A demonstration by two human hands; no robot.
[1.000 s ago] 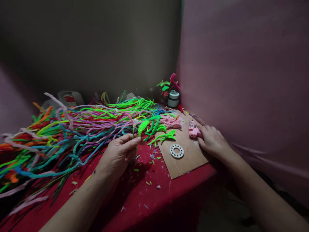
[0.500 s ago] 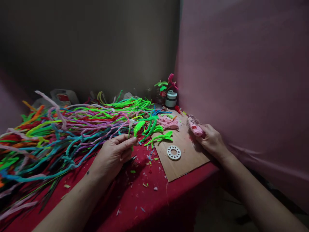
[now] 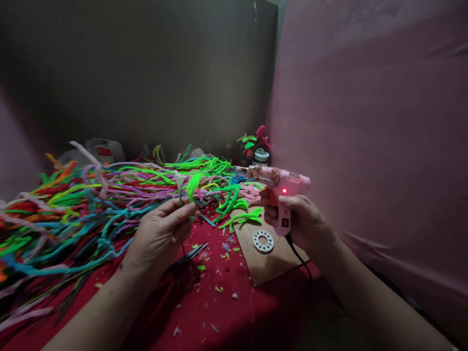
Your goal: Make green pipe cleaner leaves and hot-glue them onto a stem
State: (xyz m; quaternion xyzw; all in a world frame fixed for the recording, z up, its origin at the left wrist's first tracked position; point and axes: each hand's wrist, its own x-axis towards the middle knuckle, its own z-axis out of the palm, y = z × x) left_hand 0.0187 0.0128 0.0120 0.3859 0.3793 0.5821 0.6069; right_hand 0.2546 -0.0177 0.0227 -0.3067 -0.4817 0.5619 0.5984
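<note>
Pinched in my left hand (image 3: 155, 239) are a bright green fuzzy pipe-cleaner leaf (image 3: 193, 185) and a thin stem with a pale tip (image 3: 180, 183), both upright. My right hand (image 3: 310, 222) is wrapped round a pink hot glue gun (image 3: 294, 185), fingers at its orange trigger. Its red light is lit, and the nozzle points left toward the leaf, with a gap between. Brownish residue coats the front of the gun. A black cord hangs from the handle. Below my left hand, partly hidden by it, lie scissors (image 3: 195, 251).
A heap of colourful pipe cleaners (image 3: 120, 195) covers the left. The cardboard sheet (image 3: 259, 273) carries a white ring with holes (image 3: 271, 242) and green pieces (image 3: 248, 215). Behind stand a lidded jar (image 3: 261, 156) and pink-green pipe-cleaner flowers (image 3: 260, 132). Scraps litter the red cloth (image 3: 204, 312).
My right hand has lifted the glue gun off the cardboard's far right side and turned it to point left. My left hand has shifted slightly left with the leaf and stem.
</note>
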